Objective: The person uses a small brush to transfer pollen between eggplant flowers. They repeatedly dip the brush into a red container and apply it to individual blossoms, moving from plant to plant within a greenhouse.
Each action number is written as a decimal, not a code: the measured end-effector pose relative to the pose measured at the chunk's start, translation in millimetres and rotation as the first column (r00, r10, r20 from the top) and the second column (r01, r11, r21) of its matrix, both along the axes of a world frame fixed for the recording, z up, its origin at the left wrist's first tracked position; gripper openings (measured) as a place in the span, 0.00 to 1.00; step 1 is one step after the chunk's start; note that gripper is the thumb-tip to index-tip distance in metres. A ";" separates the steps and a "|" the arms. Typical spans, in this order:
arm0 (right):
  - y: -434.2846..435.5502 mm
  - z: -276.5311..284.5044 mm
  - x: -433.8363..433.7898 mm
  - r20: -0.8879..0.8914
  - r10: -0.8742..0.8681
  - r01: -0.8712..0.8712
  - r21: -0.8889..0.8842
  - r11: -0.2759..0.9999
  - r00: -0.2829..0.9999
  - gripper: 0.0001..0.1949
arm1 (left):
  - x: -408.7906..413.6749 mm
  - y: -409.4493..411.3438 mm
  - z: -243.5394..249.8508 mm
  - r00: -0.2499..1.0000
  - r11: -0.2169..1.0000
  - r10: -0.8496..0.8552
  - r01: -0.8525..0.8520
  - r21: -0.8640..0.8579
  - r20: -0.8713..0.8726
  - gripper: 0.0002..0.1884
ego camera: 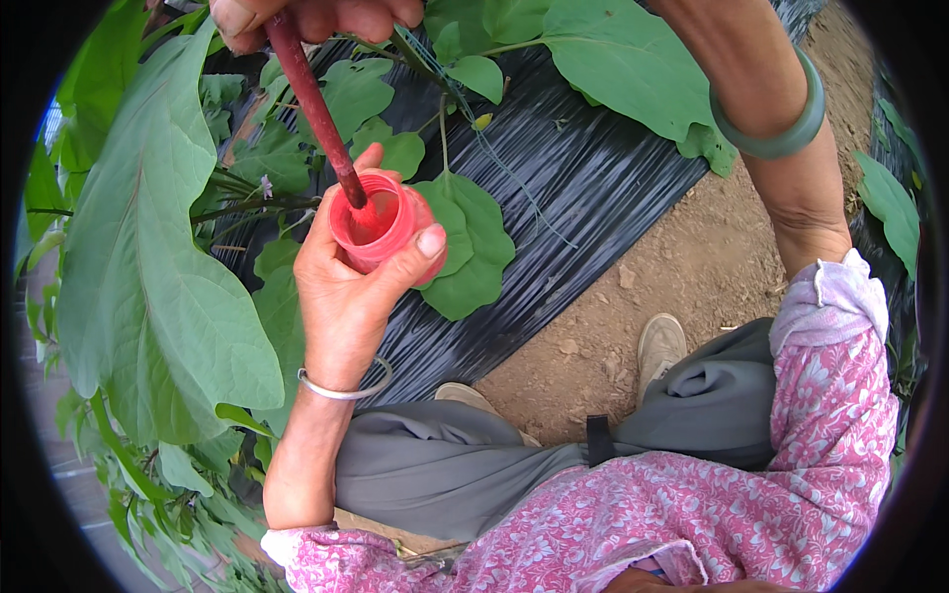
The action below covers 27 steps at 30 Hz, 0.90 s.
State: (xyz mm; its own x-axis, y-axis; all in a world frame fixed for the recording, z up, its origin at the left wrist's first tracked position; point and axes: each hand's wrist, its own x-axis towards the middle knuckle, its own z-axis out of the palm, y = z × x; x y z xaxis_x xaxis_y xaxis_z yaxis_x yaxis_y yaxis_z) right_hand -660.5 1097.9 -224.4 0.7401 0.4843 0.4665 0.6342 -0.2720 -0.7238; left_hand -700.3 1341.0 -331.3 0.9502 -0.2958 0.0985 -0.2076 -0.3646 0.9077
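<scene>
My left hand (pixel 348 274), with a silver-coloured bangle (pixel 347 391) at its wrist, is wrapped around a small open-mouthed jar (pixel 389 226) coated or tinted pinkish red. At the top edge, partly cut off by the picture, my right hand (pixel 319 18) grips a dark red stick (pixel 315 104). The stick's lower tip is inside the jar's mouth, near bright red matter on the inner wall. A green bangle (pixel 786 126) circles my right forearm. Just beyond the jar hang green leaves (pixel 474 252).
Large broad leaves (pixel 148 252) of what look like eggplant plants crowd the left. Black plastic mulch film (pixel 563 200) covers the bed, with thin blue-green twine (pixel 511 167) above it. Bare soil (pixel 578 348) lies around my shoes (pixel 661 345).
</scene>
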 end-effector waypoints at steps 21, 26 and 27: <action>-2.6 -2.3 -4.4 0.047 -0.119 0.114 0.089 0.989 0.992 0.13 | 0.5 -3.1 1.7 1.000 1.000 -0.003 0.003 -0.004 0.027 0.30; 5.9 -5.6 -5.4 0.036 -0.100 0.095 0.119 0.988 0.994 0.14 | 0.0 3.6 1.8 1.000 1.000 -0.001 0.000 0.013 0.025 0.30; 6.5 -6.3 -2.7 0.036 -0.100 0.094 0.134 0.986 0.994 0.14 | -1.2 5.9 2.6 1.000 1.000 0.010 -0.011 0.021 0.028 0.30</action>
State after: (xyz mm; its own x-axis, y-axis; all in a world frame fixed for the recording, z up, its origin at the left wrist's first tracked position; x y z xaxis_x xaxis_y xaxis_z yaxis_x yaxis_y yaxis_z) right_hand -663.2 1104.4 -230.7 0.7585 0.3433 0.5540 0.6407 -0.2371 -0.7303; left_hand -701.4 1346.8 -328.7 0.9502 -0.2880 0.1189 -0.2290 -0.3864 0.8935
